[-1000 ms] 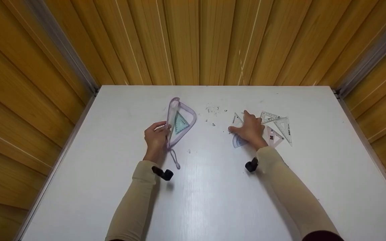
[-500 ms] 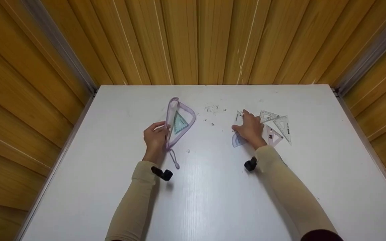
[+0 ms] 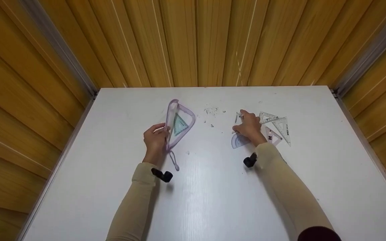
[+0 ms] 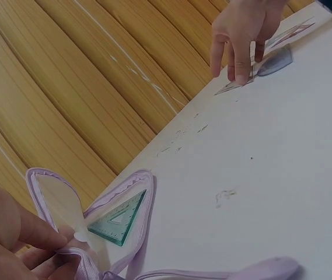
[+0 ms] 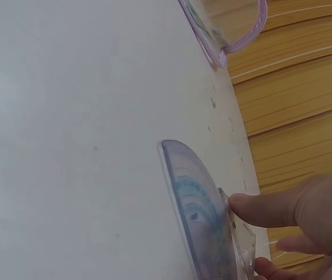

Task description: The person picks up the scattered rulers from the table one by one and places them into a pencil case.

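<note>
My left hand (image 3: 155, 138) grips the edge of a clear zip pouch (image 3: 193, 117) with lilac trim, holding its flap up. Inside the pouch lies a green set square (image 4: 119, 220), with a lilac wrist loop (image 3: 175, 164) trailing towards me. Over to the right, my right hand (image 3: 250, 126) pinches a small clear set square (image 5: 244, 238) by its edges, thumb on one side and fingers on the other. The palm hides part of it in the head view. A bluish protractor (image 5: 198, 216) lies flat beside the thumb, close against that set square.
Right of the right hand lie a clear set square (image 3: 268, 117), a larger one (image 3: 283, 128) overlapping it, and a pinkish one (image 3: 272, 136) with a dark print. Dark crumbs (image 3: 211, 111) are scattered on the white table (image 3: 196, 194). Wooden panels (image 3: 193, 43) stand behind.
My right hand has shifted slightly left and turned, its thumb and fingers drawing closer around the small set square. More of the protractor shows. The left hand and pouch stay in place.
</note>
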Motion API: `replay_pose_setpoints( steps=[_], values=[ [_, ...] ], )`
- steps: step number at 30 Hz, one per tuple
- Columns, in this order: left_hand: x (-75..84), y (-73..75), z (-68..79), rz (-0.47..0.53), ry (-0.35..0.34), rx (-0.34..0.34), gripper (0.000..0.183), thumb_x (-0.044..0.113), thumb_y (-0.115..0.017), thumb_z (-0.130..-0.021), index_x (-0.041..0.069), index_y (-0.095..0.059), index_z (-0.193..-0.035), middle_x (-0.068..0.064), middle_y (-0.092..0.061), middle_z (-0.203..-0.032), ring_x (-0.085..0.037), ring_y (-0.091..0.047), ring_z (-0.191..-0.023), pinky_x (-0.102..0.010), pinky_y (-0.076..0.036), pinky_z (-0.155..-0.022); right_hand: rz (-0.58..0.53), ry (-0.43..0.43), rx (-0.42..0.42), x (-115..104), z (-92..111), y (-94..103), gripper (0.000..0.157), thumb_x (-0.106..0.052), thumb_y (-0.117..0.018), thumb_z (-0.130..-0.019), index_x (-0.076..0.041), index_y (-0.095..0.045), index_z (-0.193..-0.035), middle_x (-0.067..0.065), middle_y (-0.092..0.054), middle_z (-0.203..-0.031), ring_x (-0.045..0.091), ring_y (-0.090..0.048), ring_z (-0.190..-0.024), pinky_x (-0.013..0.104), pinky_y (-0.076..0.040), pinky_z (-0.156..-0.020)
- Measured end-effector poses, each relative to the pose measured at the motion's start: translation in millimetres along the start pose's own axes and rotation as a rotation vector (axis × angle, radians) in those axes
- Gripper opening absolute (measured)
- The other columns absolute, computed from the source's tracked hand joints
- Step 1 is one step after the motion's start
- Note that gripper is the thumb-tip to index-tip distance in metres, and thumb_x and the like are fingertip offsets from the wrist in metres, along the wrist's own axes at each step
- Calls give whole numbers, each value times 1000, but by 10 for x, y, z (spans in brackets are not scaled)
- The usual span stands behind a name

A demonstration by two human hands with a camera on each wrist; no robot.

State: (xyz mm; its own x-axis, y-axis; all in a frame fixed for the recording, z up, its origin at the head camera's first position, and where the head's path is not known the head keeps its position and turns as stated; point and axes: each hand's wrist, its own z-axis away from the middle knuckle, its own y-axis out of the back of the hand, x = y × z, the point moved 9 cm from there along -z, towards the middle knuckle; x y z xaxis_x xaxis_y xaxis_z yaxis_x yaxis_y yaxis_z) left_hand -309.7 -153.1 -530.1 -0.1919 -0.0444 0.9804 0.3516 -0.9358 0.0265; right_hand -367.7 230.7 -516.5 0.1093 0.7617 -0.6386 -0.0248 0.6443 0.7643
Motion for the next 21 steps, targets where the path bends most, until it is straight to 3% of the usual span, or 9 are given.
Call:
replay_pose_setpoints(
  steps=[6, 10, 21],
  values=[
    [-11, 1, -7, -3, 10, 12, 26, -5, -68, -91, 4, -74, -114, -15, -77, -106, -23, -70, -93, -24, -49, -64, -50, -2, -16, 0, -56, 30, 86, -10, -84, -82, 2, -39, -154, 29, -55, -140, 48, -40, -133, 55, -30, -114],
    [-15, -2, 2, 0, 14, 10, 26, -6, -67, -91, 3, -73, -115, -15, -77, -107, -24, -71, -95, -25, -50, -66, -88, -17, -31, 37, -77, 31, 83, -7, -83, -84, 5, -38, -153, 30, -55, -140, 45, -45, -135, 51, -32, -116],
    [-37, -4, -18, -31, 42, 14, 25, -1, -70, -93, 5, -73, -116, -14, -76, -110, -22, -69, -97, -27, -52, -71, -169, -89, -60, 118, -90, 104, 54, -6, -78, -89, 5, -59, -138, 24, -63, -129, 31, -59, -112, 45, -48, -100]
  ],
)
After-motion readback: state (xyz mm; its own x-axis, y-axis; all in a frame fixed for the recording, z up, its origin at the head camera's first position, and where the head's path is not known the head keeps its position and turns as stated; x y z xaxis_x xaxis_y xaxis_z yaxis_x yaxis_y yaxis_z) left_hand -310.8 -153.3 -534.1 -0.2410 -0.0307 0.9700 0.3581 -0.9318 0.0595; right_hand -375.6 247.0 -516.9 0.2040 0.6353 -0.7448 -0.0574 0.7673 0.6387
